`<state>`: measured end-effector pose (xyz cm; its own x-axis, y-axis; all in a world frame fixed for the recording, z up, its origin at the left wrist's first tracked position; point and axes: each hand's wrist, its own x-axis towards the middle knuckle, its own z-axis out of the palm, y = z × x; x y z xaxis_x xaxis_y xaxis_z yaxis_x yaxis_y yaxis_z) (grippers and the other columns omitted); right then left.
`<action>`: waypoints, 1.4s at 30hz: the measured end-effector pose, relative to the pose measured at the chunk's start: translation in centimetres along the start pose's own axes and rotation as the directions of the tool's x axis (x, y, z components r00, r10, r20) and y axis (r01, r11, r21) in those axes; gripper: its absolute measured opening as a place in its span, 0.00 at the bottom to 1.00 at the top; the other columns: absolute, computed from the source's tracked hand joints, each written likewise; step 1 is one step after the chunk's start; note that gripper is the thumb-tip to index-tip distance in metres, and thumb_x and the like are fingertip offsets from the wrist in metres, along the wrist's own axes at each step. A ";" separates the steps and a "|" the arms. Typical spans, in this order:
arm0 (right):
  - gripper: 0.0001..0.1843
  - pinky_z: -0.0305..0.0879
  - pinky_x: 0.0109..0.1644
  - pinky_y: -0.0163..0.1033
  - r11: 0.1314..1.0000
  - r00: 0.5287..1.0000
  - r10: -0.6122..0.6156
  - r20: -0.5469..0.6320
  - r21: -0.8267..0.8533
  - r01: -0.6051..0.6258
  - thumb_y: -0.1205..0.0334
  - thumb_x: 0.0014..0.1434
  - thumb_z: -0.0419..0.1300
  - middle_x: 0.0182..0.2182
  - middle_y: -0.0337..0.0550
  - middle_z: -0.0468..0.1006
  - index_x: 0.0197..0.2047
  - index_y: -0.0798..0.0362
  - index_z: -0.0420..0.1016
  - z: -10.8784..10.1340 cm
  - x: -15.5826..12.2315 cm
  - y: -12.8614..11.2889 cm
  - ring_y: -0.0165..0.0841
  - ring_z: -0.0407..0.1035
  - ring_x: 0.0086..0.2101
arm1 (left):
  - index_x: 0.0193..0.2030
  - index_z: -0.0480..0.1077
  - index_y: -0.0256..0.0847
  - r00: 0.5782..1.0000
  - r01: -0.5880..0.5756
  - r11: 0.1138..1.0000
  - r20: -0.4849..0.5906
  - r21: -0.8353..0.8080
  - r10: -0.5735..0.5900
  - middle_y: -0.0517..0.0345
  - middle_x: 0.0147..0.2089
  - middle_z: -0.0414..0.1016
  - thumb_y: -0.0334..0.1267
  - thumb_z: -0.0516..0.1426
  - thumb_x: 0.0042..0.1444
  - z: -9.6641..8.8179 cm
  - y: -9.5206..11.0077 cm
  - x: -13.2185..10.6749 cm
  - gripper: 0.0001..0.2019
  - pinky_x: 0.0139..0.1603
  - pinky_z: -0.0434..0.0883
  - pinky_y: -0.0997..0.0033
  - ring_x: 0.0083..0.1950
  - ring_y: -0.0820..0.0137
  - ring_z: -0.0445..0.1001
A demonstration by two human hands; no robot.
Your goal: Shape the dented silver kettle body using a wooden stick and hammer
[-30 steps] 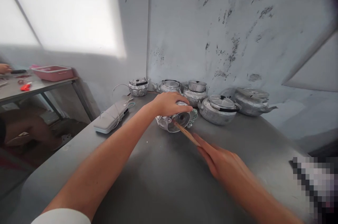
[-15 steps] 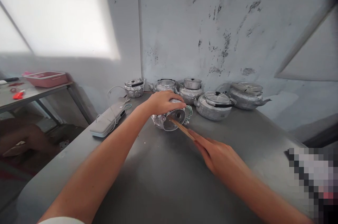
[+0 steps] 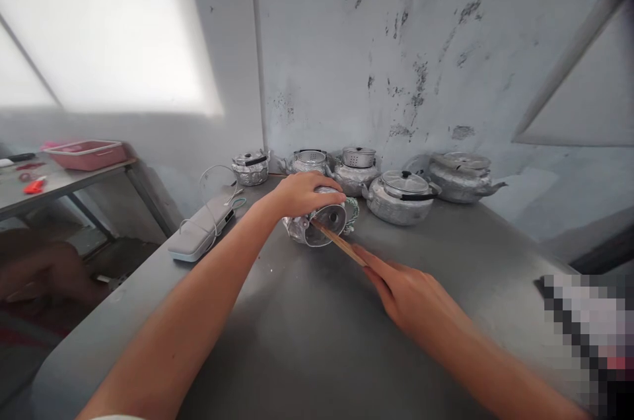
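Note:
A silver metal teapot (image 3: pixel 297 230) lies tipped on its side on the grey table (image 3: pixel 277 341), its round mouth facing me. My left hand (image 3: pixel 308 194) is wrapped over the top of it, fingers closed against its body. A green-and-white cord-wrapped handle (image 3: pixel 352 212) shows on the pot's right side. My right hand (image 3: pixel 396 278) grips a thin wooden stick (image 3: pixel 344 246), and the stick's far end reaches into the pot's mouth. What the tip touches inside is hidden.
Behind stand several silver teapots, among them a lidded one (image 3: pixel 400 201) and a larger one (image 3: pixel 463 179). A grey case (image 3: pixel 201 228) with a white cable lies at left. On another table sits a pink basket (image 3: pixel 89 156). A person's legs (image 3: pixel 44 271) show beneath it.
The view has shifted very slightly. Both hands keep their hold, and the stick's tip sits a little further left inside the pot's mouth.

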<state>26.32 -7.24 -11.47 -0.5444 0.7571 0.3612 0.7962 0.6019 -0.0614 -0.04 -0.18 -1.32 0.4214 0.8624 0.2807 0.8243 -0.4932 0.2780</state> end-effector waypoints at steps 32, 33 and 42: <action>0.25 0.41 0.20 0.40 0.964 0.968 -0.088 -0.235 -0.265 0.023 0.53 0.75 0.42 0.20 0.38 0.76 0.35 0.50 0.74 -0.8 -0.3 0.5 0.31 0.70 0.17 | 0.57 0.77 0.57 0.998 0.044 0.999 -0.043 -0.012 -0.045 0.63 0.60 0.76 0.67 0.49 0.64 0.5 0.1 0.1 0.27 0.63 0.67 0.63 0.58 0.59 0.75; 0.24 0.42 0.21 0.40 0.962 0.965 -0.091 -0.245 -0.271 0.022 0.53 0.75 0.42 0.20 0.37 0.76 0.35 0.50 0.75 -0.8 -0.3 0.5 0.31 0.69 0.17 | 0.57 0.77 0.57 0.998 0.048 0.999 -0.043 -0.009 -0.048 0.63 0.60 0.76 0.67 0.49 0.64 0.6 0.1 0.1 0.27 0.63 0.67 0.63 0.57 0.59 0.75; 0.23 0.39 0.22 0.38 0.929 0.957 -0.126 -0.261 -0.371 0.021 0.53 0.74 0.44 0.17 0.36 0.74 0.33 0.50 0.73 -0.3 -0.1 1.4 0.33 0.67 0.14 | 0.57 0.77 0.59 0.998 0.042 0.999 -0.047 0.007 -0.042 0.65 0.59 0.77 0.68 0.48 0.64 0.8 0.0 0.3 0.27 0.65 0.65 0.62 0.57 0.61 0.75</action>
<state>27.57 -6.61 -11.33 -0.5524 0.5821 0.5966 0.8256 0.4806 0.2955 0.37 0.17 -1.93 0.3687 0.8758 0.3114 0.8438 -0.4559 0.2832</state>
